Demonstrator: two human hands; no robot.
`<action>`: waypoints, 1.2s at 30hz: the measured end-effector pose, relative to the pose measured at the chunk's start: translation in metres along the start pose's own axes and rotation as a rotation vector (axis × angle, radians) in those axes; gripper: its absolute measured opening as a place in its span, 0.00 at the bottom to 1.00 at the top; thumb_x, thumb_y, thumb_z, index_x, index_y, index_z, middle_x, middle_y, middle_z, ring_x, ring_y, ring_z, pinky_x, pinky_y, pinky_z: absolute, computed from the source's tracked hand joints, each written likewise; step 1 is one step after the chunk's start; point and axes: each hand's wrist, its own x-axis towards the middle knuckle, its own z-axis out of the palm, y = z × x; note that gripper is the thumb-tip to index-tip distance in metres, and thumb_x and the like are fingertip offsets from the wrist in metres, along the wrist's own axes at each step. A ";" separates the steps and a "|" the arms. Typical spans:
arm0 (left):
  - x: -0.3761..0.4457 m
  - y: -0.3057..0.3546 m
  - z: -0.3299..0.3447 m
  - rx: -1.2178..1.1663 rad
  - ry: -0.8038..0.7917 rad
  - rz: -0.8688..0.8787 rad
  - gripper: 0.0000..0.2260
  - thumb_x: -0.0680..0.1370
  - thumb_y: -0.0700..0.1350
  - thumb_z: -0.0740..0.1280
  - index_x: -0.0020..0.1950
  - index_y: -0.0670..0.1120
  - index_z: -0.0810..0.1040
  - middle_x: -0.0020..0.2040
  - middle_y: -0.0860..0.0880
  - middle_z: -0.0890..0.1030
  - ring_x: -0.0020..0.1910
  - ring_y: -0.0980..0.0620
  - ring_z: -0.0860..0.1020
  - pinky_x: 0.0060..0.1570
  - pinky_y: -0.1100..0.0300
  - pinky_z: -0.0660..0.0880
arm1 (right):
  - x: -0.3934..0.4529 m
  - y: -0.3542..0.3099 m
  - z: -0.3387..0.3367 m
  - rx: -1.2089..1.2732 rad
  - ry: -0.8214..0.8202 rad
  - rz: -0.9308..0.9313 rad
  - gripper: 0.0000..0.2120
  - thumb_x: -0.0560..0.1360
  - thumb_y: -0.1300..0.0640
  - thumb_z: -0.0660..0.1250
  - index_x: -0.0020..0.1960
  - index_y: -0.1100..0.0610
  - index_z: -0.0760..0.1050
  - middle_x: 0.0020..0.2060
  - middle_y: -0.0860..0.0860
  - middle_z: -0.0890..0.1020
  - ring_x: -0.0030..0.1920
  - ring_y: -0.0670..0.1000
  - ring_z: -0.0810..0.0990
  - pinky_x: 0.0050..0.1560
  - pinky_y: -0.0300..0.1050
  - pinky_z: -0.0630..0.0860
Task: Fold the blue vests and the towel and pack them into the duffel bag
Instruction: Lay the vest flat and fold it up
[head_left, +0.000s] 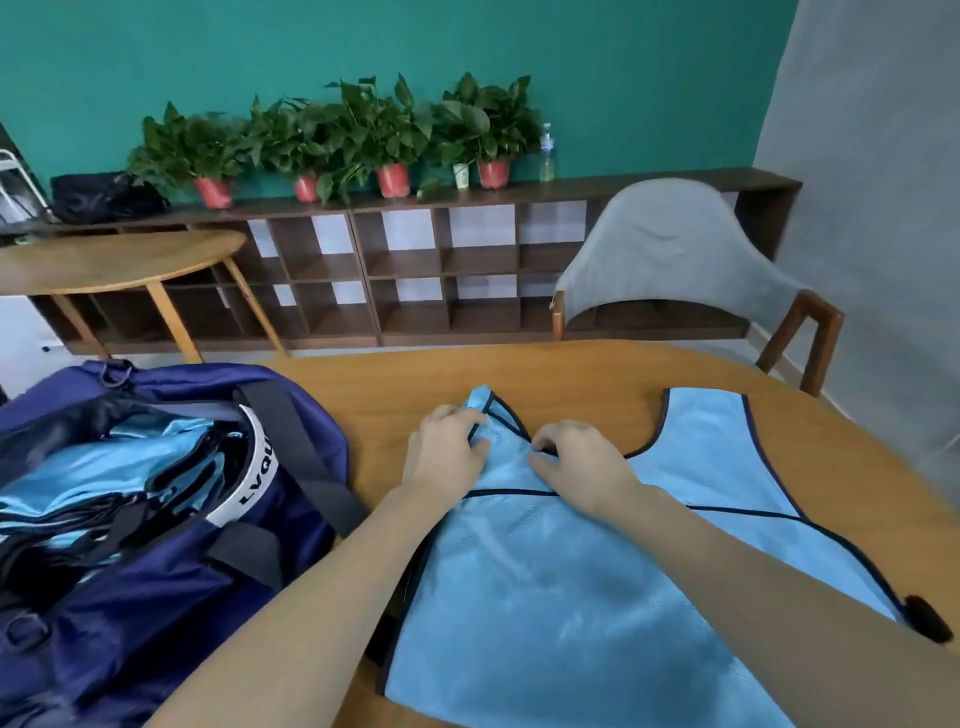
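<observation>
Lying flat across the near part of the wooden table (597, 374), a light blue vest (545, 597) with dark piping was spread with its shoulder straps pointing away from the person. Its mesh looked thin, limp and a little slick, so it would probably crease wherever it was lifted and slide on itself; the bound edges and strap ends seemed the firmest places to take hold. The left hand (447, 457) had its fingers curled, pinching the piped edge of the left strap. The right hand (576, 462) lay just beside it at the neckline, fingers bent and pressing or pinching the cloth; which of the two could not be told. To the left, touching the table's edge, the navy duffel bag (171, 545) stood open with more blue fabric (104, 483) bunched inside. No towel could be made out. Farther off stood a grey-covered chair (670, 260), then a low shelf (467, 270) carrying potted plants (363, 135).
</observation>
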 end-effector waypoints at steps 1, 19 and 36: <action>0.003 -0.003 0.005 -0.002 0.002 -0.009 0.14 0.80 0.49 0.68 0.66 0.52 0.79 0.62 0.51 0.76 0.59 0.49 0.76 0.62 0.51 0.72 | 0.008 -0.004 0.008 0.028 0.024 -0.010 0.11 0.80 0.49 0.64 0.58 0.52 0.79 0.55 0.48 0.80 0.58 0.53 0.76 0.57 0.50 0.75; -0.076 -0.013 -0.006 0.020 0.113 -0.064 0.17 0.80 0.54 0.66 0.68 0.57 0.74 0.68 0.54 0.71 0.65 0.50 0.73 0.63 0.50 0.69 | -0.039 -0.032 0.031 -0.083 0.082 -0.216 0.15 0.82 0.44 0.60 0.65 0.48 0.77 0.61 0.42 0.78 0.65 0.47 0.71 0.61 0.43 0.63; -0.011 -0.027 0.012 -0.243 0.267 -0.123 0.06 0.78 0.48 0.70 0.43 0.49 0.84 0.37 0.54 0.82 0.39 0.56 0.79 0.39 0.65 0.73 | 0.021 -0.042 0.053 0.442 0.228 -0.017 0.03 0.76 0.54 0.72 0.44 0.49 0.82 0.40 0.45 0.79 0.40 0.44 0.76 0.45 0.38 0.74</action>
